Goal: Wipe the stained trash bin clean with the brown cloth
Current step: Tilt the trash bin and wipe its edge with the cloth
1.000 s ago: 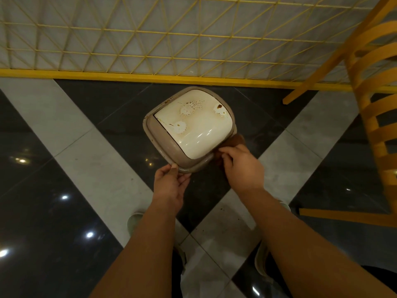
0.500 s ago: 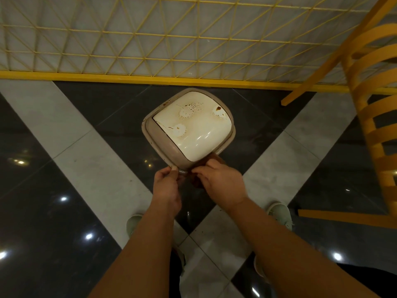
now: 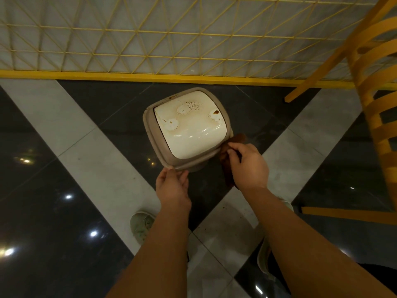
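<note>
Trash bin (image 3: 189, 130) stands on the dark floor tiles (image 3: 120, 100) at centre frame, just below the yellow grid fence (image 3: 193, 50) that fills the upper frame. Its cream lid (image 3: 191, 130) faces the camera and carries brown stains: one speckled patch at upper centre, one spot at upper right, one ring at left.

Left hand (image 3: 173, 188), lower centre, holds the bin's near rim with the thumb on top and the fingers under the edge; likely a brace, so the bin does not slide or turn under wiping pressure.

Right hand (image 3: 247, 164), just right of the bin, grips the brown cloth (image 3: 228, 160) with curled fingers. The cloth is bunched against the bin's right-hand side wall and rim, with a tail hanging below the hand. The work appears to be on the side, not the lid.

Lid stains untouched; judged early to middle of the task.

Yellow slatted chair (image 3: 373, 100) at right edge, well apart. A shoe (image 3: 141, 226) shows at lower centre.
</note>
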### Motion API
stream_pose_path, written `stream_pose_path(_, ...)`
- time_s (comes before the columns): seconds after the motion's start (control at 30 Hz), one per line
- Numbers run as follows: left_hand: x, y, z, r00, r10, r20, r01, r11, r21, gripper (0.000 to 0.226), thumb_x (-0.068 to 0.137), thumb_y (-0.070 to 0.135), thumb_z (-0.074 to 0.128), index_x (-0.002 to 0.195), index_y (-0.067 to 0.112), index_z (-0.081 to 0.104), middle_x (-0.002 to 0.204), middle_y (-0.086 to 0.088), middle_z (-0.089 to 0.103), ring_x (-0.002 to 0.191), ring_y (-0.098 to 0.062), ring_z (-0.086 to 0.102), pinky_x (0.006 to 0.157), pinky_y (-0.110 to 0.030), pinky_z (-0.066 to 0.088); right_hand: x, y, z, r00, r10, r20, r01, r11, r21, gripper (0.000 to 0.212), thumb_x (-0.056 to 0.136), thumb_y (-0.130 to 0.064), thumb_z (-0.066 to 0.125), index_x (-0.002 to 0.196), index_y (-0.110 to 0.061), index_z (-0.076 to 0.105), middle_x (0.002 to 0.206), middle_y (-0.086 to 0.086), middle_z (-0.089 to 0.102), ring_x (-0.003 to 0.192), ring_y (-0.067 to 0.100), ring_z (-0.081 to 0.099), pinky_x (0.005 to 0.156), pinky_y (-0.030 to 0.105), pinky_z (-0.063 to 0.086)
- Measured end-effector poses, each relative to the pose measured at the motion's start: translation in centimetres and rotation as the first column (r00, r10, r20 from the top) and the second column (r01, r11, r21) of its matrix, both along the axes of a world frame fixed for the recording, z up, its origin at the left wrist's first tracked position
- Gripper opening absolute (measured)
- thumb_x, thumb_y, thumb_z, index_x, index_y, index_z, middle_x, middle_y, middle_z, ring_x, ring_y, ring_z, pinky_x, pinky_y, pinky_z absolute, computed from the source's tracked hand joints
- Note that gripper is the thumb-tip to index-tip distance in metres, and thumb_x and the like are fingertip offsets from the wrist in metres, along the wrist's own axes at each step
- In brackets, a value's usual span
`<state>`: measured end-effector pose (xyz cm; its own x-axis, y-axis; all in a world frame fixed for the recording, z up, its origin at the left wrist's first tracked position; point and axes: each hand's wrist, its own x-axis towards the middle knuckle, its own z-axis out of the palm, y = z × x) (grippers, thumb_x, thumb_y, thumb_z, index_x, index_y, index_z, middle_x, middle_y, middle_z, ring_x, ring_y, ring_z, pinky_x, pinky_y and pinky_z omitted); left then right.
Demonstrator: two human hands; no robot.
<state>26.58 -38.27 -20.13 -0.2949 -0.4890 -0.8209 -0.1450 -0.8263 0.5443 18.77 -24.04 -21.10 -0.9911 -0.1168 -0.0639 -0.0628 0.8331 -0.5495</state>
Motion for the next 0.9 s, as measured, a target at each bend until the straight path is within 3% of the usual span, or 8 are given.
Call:
stream_pose_path(0.13, -0.3, -0.2, -0.2, 1.000, 0.001, -0.023, -0.001, 1.000, -0.009, 0.025, 0.098, 0.012, 0.047, 0.122, 0.012, 0.046, 0.098, -0.011, 0.066, 0.092, -0.024, 0.067, 0.098, -0.041, 0.047, 0.2, -1.2, 0.3, 1.000, 0.002, 0.017, -0.003, 0.999, 0.036, 0.023, 0.097, -0.030, 0.049, 0.115, -0.030, 0.064, 0.113, -0.003, 0.060, 0.086, 0.010, 0.059, 0.070, 0.019, 0.043)
stream_pose_path(0.27, -0.2, 0.1, -0.1, 0.999, -0.023, -0.024, 0.022, 0.998, -0.060, 0.025, 0.098, 0.012, 0.046, 0.123, 0.012, 0.045, 0.097, -0.011, 0.064, 0.088, -0.023, 0.066, 0.092, -0.039, 0.052, 3.3, -4.5, 0.5, 0.969, 0.240, 0.050, -0.241, 0.970, 0.023, 0.021, 0.096, -0.027, 0.050, 0.111, -0.026, 0.065, 0.108, 0.000, 0.060, 0.085, 0.015, 0.061, 0.073, 0.027, 0.052)
stream_pose_path(0.37, -0.1, -0.1, -0.2, 0.999, -0.039, -0.027, 0.036, 0.995, -0.095, 0.026, 0.099, 0.010, 0.045, 0.125, 0.005, 0.046, 0.104, -0.017, 0.063, 0.095, -0.029, 0.064, 0.092, -0.043, 0.051, 4.1, -5.8, 0.7, 0.907, 0.421, 0.009, -0.421, 0.905, 0.064, 0.021, 0.095, -0.024, 0.054, 0.111, -0.024, 0.067, 0.107, 0.002, 0.062, 0.086, 0.018, 0.062, 0.074, 0.031, 0.054)
stream_pose_path(0.47, 0.0, -0.8, -0.1, 0.998, -0.052, -0.028, 0.049, 0.996, -0.070, 0.010, 0.098, 0.009, 0.045, 0.105, 0.016, 0.048, 0.094, -0.012, 0.064, 0.084, -0.023, 0.066, 0.085, -0.036, 0.054, 2.1, -3.8, 1.2, 0.882, 0.471, -0.031, -0.462, 0.875, 0.140, 0.021, 0.093, -0.024, 0.057, 0.109, -0.029, 0.069, 0.101, 0.002, 0.064, 0.083, 0.020, 0.063, 0.070, 0.034, 0.054)
stream_pose_path(0.53, 0.0, -0.9, -0.1, 0.998, -0.056, -0.041, 0.054, 0.998, -0.031, 0.012, 0.098, 0.008, 0.046, 0.102, 0.019, 0.047, 0.095, -0.011, 0.064, 0.085, -0.023, 0.068, 0.088, -0.035, 0.052, 0.5, -1.7, 1.3, 0.930, 0.367, -0.024, -0.359, 0.919, 0.163, 0.021, 0.093, -0.026, 0.055, 0.108, -0.033, 0.068, 0.102, -0.001, 0.063, 0.081, 0.017, 0.062, 0.066, 0.028, 0.051)
stream_pose_path(0.63, 0.2, -0.9, 0.0, 0.998, -0.059, -0.031, 0.059, 0.998, -0.018, 0.012, 0.097, 0.009, 0.047, 0.103, 0.020, 0.048, 0.098, -0.012, 0.065, 0.088, -0.023, 0.068, 0.090, -0.036, 0.052, -2.0, 0.6, 1.1, 0.997, 0.057, 0.057, -0.064, 0.988, 0.138, 0.023, 0.096, -0.030, 0.049, 0.110, -0.036, 0.066, 0.113, -0.003, 0.063, 0.091, 0.014, 0.061, 0.071, 0.022, 0.044)
stream_pose_path(0.73, 0.3, -1.2, 0.1, 1.000, -0.010, -0.005, 0.010, 0.999, -0.038, 0.022, 0.096, 0.013, 0.051, 0.118, 0.016, 0.051, 0.104, -0.011, 0.067, 0.092, -0.021, 0.068, 0.093, -0.036, 0.051, -3.3, 1.5, 0.9, 0.945, -0.224, 0.240, 0.229, 0.973, 0.009, 0.025, 0.097, -0.029, 0.049, 0.117, -0.032, 0.063, 0.117, -0.004, 0.063, 0.093, 0.009, 0.053, 0.078, 0.024, 0.041)
stream_pose_path(0.9, 0.4, -0.7, 0.2, 0.993, 0.116, 0.008, -0.116, 0.993, 0.014, 0.034, 0.100, 0.023, 0.044, 0.133, 0.016, 0.047, 0.107, -0.007, 0.068, 0.095, -0.019, 0.066, 0.104, -0.039, 0.043, -0.9, 1.6, 0.4, 0.902, -0.307, 0.303, 0.377, 0.902, -0.211, 0.025, 0.096, -0.030, 0.052, 0.118, -0.033, 0.062, 0.115, -0.008, 0.061, 0.095, 0.005, 0.050, 0.082, 0.022, 0.039)
